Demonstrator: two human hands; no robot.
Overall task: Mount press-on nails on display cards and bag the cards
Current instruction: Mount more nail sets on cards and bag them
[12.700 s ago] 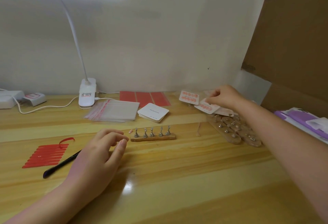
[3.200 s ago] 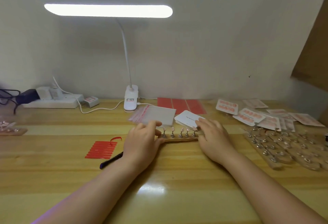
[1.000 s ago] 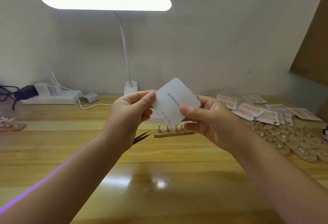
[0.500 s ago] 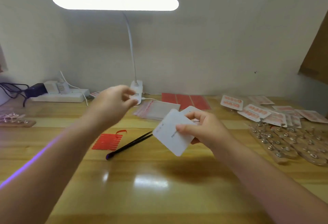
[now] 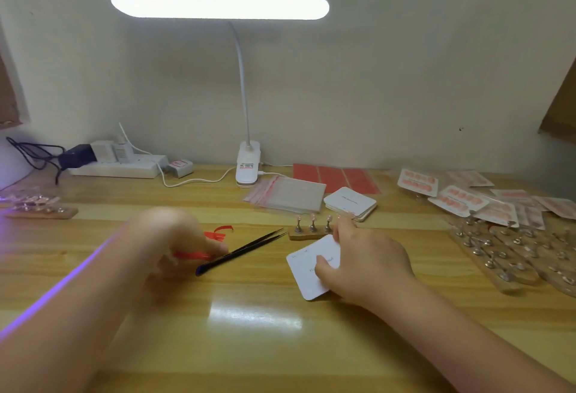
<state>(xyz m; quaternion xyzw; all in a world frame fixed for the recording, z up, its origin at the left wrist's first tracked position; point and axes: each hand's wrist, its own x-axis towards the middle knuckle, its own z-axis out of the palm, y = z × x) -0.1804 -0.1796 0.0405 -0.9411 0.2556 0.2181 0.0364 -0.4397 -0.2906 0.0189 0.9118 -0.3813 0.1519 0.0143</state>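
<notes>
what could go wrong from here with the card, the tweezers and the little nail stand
1. The left hand is blurred, reaching onto the red strips right beside the black tweezers; it may knock them along the table.
2. The right hand holds the white card just in front of the nail stand; a nudge forward could tip the nails off.
3. The thumb lies on the card's face and may smudge it.

left hand (image 5: 170, 241) motion-blurred, hiding most of red strip sheet (image 5: 190, 255), card (image 5: 311, 268) print unreadable
</notes>
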